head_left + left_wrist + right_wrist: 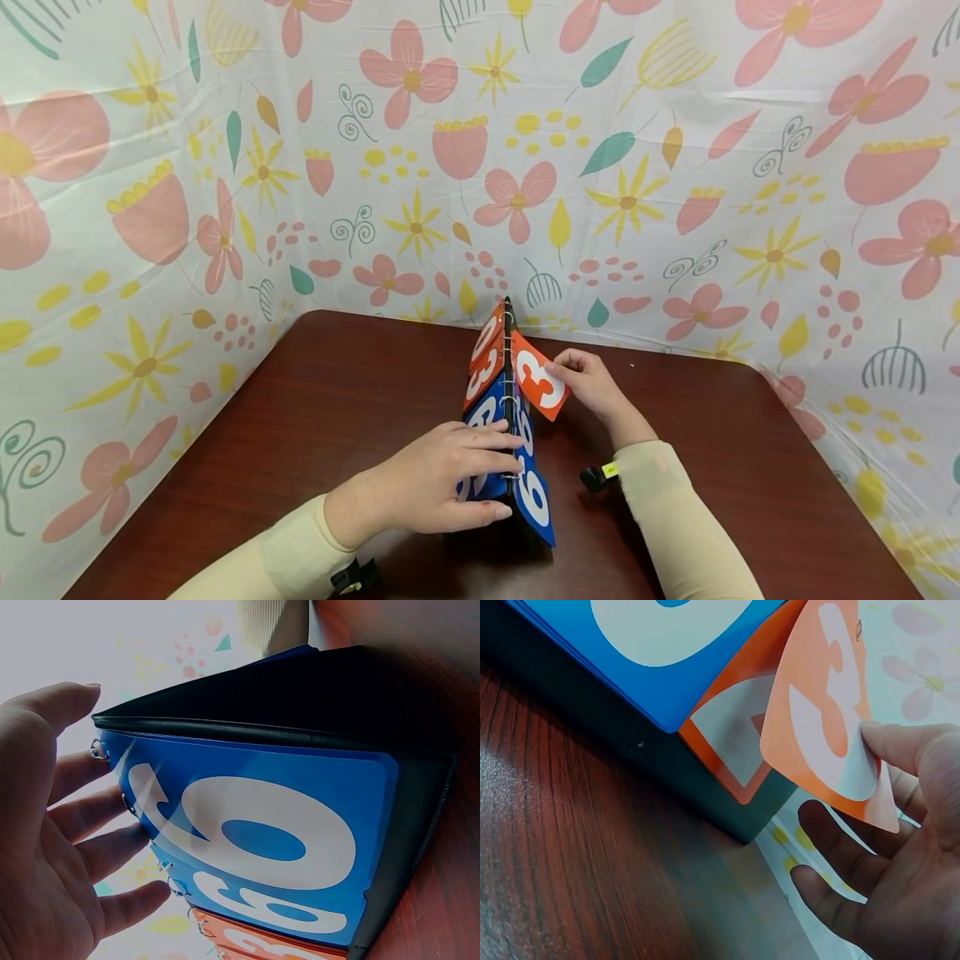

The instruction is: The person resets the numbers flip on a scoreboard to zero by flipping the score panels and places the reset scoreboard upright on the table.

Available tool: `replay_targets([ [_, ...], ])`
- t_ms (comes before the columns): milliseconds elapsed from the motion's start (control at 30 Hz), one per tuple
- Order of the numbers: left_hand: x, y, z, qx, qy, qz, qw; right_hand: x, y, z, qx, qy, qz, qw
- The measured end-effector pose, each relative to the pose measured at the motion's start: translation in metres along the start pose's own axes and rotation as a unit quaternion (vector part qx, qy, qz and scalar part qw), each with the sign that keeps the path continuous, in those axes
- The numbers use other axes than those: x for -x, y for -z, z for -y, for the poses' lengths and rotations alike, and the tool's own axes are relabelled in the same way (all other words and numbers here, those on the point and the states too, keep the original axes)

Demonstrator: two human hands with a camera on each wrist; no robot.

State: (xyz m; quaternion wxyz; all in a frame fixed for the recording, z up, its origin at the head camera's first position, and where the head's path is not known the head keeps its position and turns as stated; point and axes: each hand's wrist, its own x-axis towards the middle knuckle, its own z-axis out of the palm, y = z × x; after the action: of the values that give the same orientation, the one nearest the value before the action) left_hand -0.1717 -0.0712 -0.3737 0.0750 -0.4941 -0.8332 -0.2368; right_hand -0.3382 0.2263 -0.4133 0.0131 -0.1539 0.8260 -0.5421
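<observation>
A tabletop flip scoreboard stands like a tent, its number cards hung on metal rings along the top ridge. My left hand lies over the near end of that ridge, fingers spread and fairly straight. In the left wrist view, the fingertips are by the rings above a blue card with a white numeral. Between thumb and fingers my right hand pinches a red card marked 3, lifted away from the right face. Behind it, the right wrist view shows another red card against the black stand.
The scoreboard is on a dark reddish-brown table. A white cloth printed with flowers and leaves hangs behind the table and along its sides. Black wrist devices sit at both sleeves.
</observation>
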Motion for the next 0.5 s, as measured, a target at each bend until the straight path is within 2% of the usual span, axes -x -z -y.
replay_targets([
  [267,-0.001,-0.001,0.0,-0.011,-0.007,-0.008,0.9999,-0.001,0.001,0.003,0.009,-0.015,0.005,1.0],
  [500,0.0,-0.001,-0.001,-0.013,-0.004,-0.006,0.9999,-0.015,0.002,-0.026,0.001,-0.036,0.01,0.999],
])
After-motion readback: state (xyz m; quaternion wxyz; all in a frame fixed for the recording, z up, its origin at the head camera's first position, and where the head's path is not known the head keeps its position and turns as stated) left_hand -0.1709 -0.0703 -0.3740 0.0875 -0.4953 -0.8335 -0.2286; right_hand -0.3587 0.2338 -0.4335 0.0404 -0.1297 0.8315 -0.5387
